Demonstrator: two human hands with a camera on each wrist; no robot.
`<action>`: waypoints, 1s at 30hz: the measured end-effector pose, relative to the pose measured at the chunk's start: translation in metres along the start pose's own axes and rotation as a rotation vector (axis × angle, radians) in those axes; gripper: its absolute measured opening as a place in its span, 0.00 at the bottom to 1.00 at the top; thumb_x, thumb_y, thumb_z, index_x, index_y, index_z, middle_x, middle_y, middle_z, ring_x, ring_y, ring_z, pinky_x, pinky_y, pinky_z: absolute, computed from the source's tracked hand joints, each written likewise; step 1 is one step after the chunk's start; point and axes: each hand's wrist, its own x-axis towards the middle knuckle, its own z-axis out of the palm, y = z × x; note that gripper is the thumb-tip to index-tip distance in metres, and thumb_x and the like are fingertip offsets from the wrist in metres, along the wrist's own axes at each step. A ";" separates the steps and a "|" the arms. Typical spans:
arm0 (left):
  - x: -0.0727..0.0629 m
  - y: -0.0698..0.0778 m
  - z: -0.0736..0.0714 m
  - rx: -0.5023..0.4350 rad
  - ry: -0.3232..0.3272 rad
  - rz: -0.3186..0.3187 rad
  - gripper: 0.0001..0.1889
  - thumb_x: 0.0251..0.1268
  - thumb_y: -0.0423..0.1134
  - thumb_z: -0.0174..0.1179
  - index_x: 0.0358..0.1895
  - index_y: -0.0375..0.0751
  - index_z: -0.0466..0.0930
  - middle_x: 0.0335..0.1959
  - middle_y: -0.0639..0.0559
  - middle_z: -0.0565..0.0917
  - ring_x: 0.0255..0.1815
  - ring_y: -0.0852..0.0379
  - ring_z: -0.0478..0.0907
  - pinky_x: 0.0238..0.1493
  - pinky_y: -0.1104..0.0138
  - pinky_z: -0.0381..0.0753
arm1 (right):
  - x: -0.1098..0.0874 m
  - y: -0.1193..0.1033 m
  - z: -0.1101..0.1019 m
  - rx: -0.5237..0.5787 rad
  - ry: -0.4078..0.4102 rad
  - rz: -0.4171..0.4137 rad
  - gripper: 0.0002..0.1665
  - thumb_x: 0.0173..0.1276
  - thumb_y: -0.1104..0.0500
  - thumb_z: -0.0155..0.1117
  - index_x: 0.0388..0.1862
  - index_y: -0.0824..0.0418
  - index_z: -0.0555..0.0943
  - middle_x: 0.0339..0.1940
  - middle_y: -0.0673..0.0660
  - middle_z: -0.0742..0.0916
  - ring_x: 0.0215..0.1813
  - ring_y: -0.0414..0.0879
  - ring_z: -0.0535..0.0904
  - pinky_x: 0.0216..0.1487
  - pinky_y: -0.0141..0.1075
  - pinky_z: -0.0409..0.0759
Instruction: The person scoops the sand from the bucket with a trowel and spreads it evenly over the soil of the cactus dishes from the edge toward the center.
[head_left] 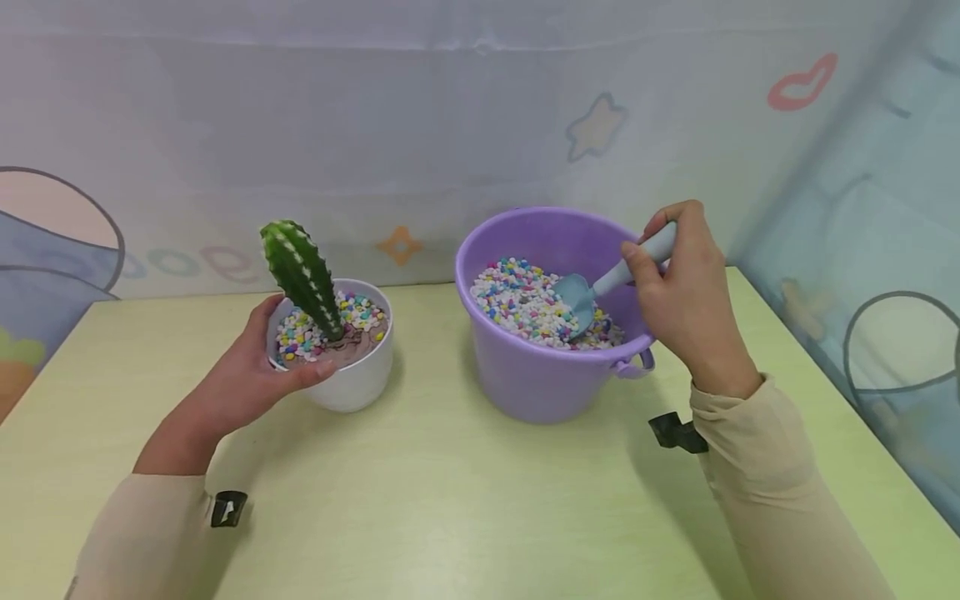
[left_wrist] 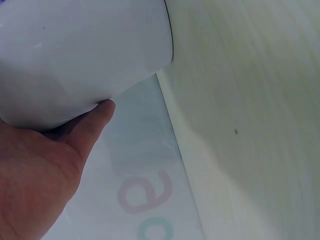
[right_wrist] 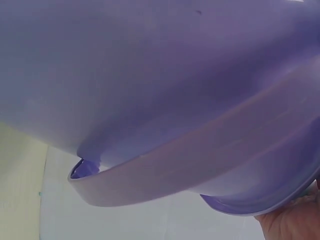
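Observation:
On the left stands a white flowerpot (head_left: 352, 385) holding a green cactus (head_left: 302, 271), brown soil (head_left: 358, 350) and colourful pebbles, which cover only part of the soil. My left hand (head_left: 243, 375) holds the pot's left side, the thumb lying along the near rim. In the left wrist view, a finger of the left hand (left_wrist: 45, 170) touches the pot's wall (left_wrist: 85, 55). My right hand (head_left: 686, 292) grips the handle of a light blue toy shovel (head_left: 617, 277). The shovel's blade is partly sunk in multicoloured pebbles (head_left: 517, 304) inside a purple bucket (head_left: 536, 387).
The bucket's handle (right_wrist: 200, 160) hangs along its outside in the right wrist view. Pot and bucket share a pale yellow-green table (head_left: 442, 500). A printed cloth (head_left: 337, 125) hangs behind the table, and another bluish one (head_left: 892, 250) at the right.

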 end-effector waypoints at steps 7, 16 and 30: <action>-0.001 0.002 0.001 0.015 0.006 -0.017 0.56 0.62 0.47 0.69 0.78 0.38 0.32 0.71 0.35 0.58 0.68 0.40 0.59 0.61 0.46 0.62 | 0.001 0.002 0.000 0.015 0.000 -0.003 0.15 0.75 0.61 0.57 0.50 0.67 0.64 0.37 0.59 0.76 0.31 0.50 0.80 0.29 0.32 0.72; -0.001 0.002 0.002 0.010 0.006 -0.022 0.56 0.62 0.46 0.68 0.78 0.38 0.31 0.70 0.35 0.58 0.68 0.40 0.59 0.61 0.47 0.62 | 0.001 0.003 0.000 -0.013 0.017 -0.019 0.15 0.74 0.61 0.56 0.50 0.68 0.64 0.38 0.60 0.75 0.31 0.50 0.71 0.29 0.36 0.69; -0.001 0.002 0.003 -0.002 0.006 -0.032 0.56 0.62 0.46 0.68 0.78 0.39 0.30 0.71 0.34 0.58 0.68 0.40 0.59 0.61 0.46 0.62 | 0.000 0.002 0.000 -0.003 0.011 -0.006 0.15 0.75 0.60 0.57 0.51 0.67 0.64 0.37 0.60 0.75 0.28 0.49 0.73 0.28 0.34 0.69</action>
